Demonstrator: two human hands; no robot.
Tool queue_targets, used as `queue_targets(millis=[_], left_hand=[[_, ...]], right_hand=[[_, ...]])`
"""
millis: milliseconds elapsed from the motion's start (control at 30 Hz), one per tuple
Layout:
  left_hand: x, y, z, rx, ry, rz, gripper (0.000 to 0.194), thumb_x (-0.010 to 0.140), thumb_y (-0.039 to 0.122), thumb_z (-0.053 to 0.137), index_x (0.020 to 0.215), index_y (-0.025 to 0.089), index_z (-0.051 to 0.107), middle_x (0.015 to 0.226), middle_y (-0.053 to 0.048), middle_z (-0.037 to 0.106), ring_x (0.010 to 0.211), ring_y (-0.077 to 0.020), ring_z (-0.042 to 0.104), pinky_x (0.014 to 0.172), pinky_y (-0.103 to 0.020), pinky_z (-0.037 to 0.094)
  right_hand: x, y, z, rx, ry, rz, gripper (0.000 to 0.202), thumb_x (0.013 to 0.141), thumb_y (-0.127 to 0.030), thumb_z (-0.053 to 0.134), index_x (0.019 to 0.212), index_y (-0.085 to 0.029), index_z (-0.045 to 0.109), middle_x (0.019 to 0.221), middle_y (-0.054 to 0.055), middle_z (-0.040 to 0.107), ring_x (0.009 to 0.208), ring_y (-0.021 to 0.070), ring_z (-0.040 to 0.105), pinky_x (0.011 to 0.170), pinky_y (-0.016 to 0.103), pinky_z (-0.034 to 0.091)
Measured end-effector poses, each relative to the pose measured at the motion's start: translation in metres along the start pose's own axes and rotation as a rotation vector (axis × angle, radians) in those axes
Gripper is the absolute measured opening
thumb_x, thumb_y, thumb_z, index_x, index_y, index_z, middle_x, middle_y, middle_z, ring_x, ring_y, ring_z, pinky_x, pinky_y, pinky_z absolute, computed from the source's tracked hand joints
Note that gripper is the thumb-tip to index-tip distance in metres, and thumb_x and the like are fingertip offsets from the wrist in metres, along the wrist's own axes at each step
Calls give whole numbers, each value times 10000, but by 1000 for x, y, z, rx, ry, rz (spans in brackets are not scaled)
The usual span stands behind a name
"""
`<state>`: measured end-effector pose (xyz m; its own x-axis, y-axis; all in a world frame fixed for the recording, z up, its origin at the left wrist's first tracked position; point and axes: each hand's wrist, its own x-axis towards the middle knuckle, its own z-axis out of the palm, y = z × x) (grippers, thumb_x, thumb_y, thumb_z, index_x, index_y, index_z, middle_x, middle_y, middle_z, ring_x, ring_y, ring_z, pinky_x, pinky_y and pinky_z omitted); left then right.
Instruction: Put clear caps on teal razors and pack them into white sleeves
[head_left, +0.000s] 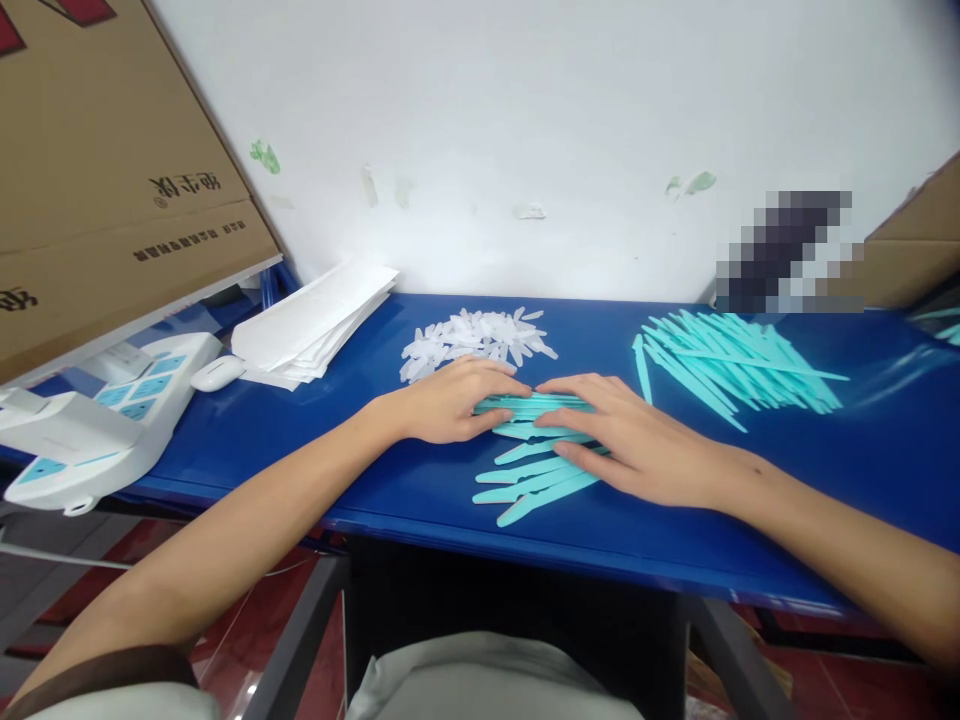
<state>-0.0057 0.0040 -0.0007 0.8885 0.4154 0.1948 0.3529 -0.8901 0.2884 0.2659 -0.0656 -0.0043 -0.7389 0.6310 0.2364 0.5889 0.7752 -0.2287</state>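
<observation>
Has the left hand (pixel 450 400) and right hand (pixel 652 450) on one loose bundle of slim, flat, mint-green plastic sticks (pixel 529 410), right under the fingers on the glossy blue desk (pixel 592 340). Sets left fingers and thumb on either side of the bundle's left ends; cannot tell whether pinching. Spreads the right fingers across the opposite end. Shows about four sticks fanned out on the near side of the fingers, the rest too overlapped to count. Beyond the left fingers, has one uncountable heap of small translucent-white plastic pieces (pixel 480 335); farther left, one stack of white paper sheets (pixel 315 315). Beyond the right fingers, has one tangled mint-green heap (pixel 750 365), with one stick (pixel 643 370) jutting at its left.
</observation>
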Motion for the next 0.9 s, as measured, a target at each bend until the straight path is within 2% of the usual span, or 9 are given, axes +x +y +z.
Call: queue_targets(millis=[200, 400, 533, 733, 900], left_hand=[[1, 1, -1, -3, -8, 14, 392, 1057, 357, 472, 1390, 202, 612, 1316, -108, 697, 1255, -283, 620, 1093, -456, 447], [1, 1, -1, -25, 18, 22, 365, 1049, 309, 477, 1365, 214, 635, 1297, -112, 704, 1227, -279, 634, 1079, -453, 466], [1, 1, 0, -24, 11, 18, 365, 1042, 256, 468, 1370, 224, 626, 1317, -106, 694, 1244, -279, 623, 1089, -465, 457], [-1, -3, 2, -21, 29, 20, 394, 1033, 183, 418, 1369, 206, 621, 1339, -110, 681, 1267, -273, 610, 1107, -465, 440], [-1, -4, 2, -24, 20, 26, 402, 1039, 185, 401, 1378, 210, 615, 1359, -105, 673, 1278, -273, 603, 1105, -464, 442]], right_hand=[[1, 0, -2, -4, -13, -29, 394, 1038, -386, 486, 1337, -248, 701, 1476, 151, 565, 1373, 357, 502, 1050, 575, 449], [1, -2, -4, 6, -8, -57, 371, 1016, -399, 523, 1267, -239, 745, 1436, 156, 602, 1346, 366, 532, 1019, 577, 474], [0, -2, -5, -23, 16, -10, 414, 1001, -456, 538, 1300, -234, 721, 1460, 161, 587, 1324, 381, 547, 1026, 615, 465], [1, -2, -4, -63, -26, 53, 476, 1013, -513, 489, 1330, -221, 692, 1497, 181, 545, 1372, 397, 506, 1061, 680, 422], [2, -2, -4, -55, -31, 74, 516, 1007, -520, 497, 1385, -209, 659, 1499, 189, 541, 1373, 404, 502, 1048, 659, 445]])
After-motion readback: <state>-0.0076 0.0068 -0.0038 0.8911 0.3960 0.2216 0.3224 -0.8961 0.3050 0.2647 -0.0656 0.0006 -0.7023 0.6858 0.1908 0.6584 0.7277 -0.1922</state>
